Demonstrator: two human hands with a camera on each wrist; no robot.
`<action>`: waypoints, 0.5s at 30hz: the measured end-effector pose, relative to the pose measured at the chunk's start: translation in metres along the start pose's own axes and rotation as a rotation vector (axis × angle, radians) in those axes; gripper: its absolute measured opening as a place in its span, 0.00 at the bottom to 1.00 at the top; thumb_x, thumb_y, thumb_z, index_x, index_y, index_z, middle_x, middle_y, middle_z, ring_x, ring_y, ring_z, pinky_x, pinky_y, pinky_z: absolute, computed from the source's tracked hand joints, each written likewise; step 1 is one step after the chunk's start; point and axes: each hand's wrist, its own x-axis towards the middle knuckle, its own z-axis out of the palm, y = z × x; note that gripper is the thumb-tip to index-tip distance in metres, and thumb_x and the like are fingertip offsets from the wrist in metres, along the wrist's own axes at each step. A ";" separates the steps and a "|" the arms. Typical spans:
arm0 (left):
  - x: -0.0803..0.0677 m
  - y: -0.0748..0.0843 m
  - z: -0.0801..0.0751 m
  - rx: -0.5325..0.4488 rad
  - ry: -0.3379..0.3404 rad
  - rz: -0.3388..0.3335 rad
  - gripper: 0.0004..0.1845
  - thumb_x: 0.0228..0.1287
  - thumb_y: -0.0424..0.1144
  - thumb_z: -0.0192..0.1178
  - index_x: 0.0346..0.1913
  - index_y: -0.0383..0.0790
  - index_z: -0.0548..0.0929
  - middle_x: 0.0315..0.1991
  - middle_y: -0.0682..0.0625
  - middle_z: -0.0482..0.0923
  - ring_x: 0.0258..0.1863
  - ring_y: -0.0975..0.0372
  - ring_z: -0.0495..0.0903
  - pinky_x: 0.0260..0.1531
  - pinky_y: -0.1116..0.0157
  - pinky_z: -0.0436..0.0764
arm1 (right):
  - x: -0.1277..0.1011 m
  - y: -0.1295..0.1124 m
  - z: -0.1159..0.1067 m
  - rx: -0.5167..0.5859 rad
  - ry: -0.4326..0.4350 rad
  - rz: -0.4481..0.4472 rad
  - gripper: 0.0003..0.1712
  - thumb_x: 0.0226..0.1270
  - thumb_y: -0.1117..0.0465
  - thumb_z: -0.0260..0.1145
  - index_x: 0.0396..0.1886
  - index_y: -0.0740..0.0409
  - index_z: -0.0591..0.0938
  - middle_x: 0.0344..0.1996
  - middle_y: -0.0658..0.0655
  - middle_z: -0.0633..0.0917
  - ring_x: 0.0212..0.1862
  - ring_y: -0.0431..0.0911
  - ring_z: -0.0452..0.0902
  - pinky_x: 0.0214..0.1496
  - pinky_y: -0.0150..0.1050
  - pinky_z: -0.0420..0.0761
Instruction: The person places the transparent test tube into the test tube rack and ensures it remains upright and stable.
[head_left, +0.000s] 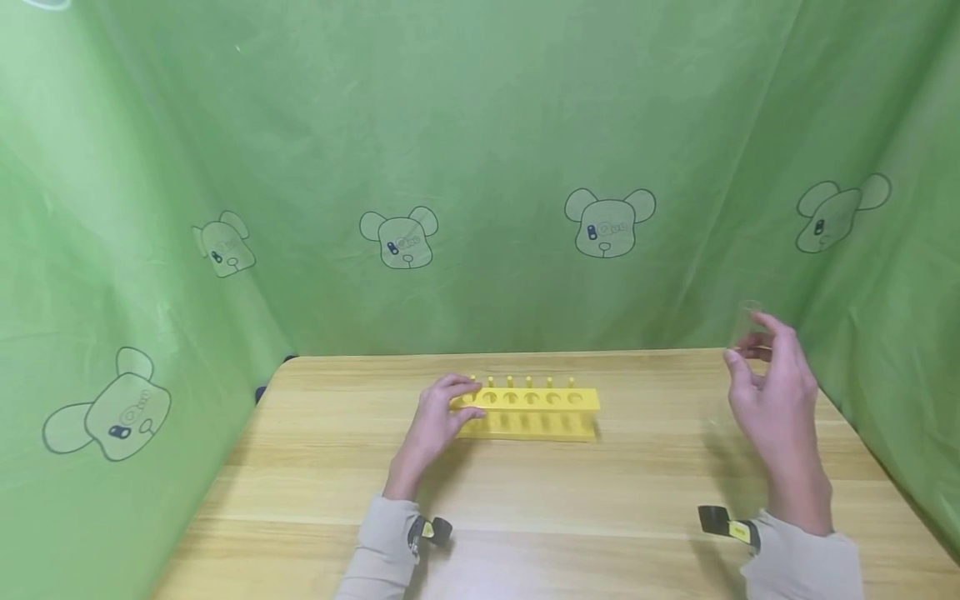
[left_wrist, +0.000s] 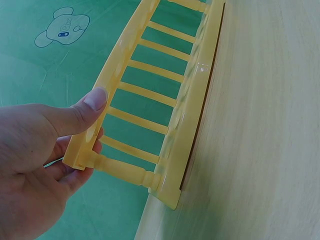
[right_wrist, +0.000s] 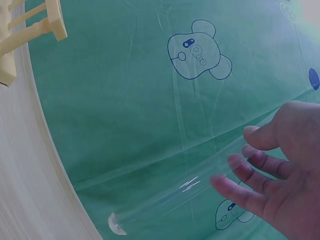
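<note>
A yellow test tube rack (head_left: 536, 407) stands on the wooden table, its row of holes facing up. My left hand (head_left: 437, 417) pinches the left end of the rack's top board, the thumb in front and the fingers behind. Off to the right, my right hand (head_left: 780, 400) holds a clear test tube (right_wrist: 185, 186) raised above the table. In the right wrist view the thumb and fingertips hold the tube near one end, and its rounded end (right_wrist: 117, 225) points away from the hand. Seen from the left wrist, the rack's lower board (left_wrist: 200, 85) lies along the tabletop.
The wooden table (head_left: 600, 517) reaches back to a green curtain (head_left: 495, 125) printed with bear heads, which also encloses both sides. A dark strap with a yellow tag (head_left: 741, 531) sits on the right wrist, another on the left.
</note>
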 end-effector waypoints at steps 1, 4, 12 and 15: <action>0.000 0.000 0.000 0.000 0.001 -0.001 0.23 0.53 0.31 0.77 0.53 0.30 0.86 0.53 0.41 0.84 0.55 0.49 0.82 0.63 0.55 0.80 | 0.000 -0.001 0.000 0.002 0.005 -0.002 0.36 0.71 0.75 0.64 0.76 0.58 0.66 0.51 0.61 0.78 0.52 0.44 0.74 0.46 0.08 0.70; 0.000 -0.001 0.001 0.001 0.007 0.009 0.23 0.52 0.31 0.78 0.53 0.29 0.86 0.52 0.40 0.84 0.54 0.49 0.83 0.63 0.55 0.80 | 0.000 -0.001 0.001 0.009 0.009 -0.011 0.37 0.71 0.75 0.64 0.76 0.56 0.65 0.50 0.61 0.79 0.53 0.48 0.75 0.46 0.08 0.70; 0.000 -0.002 0.002 0.008 0.018 0.027 0.24 0.51 0.30 0.78 0.52 0.29 0.86 0.51 0.40 0.85 0.53 0.49 0.83 0.62 0.54 0.81 | 0.000 -0.006 0.006 0.032 0.037 -0.065 0.37 0.70 0.76 0.64 0.76 0.56 0.67 0.48 0.63 0.80 0.51 0.29 0.70 0.47 0.09 0.71; 0.000 -0.001 0.002 0.007 0.015 0.013 0.23 0.51 0.31 0.78 0.53 0.30 0.86 0.51 0.40 0.85 0.54 0.49 0.83 0.62 0.55 0.81 | 0.000 -0.009 0.009 0.047 0.054 -0.095 0.37 0.69 0.77 0.64 0.75 0.58 0.68 0.46 0.65 0.80 0.50 0.24 0.68 0.48 0.10 0.71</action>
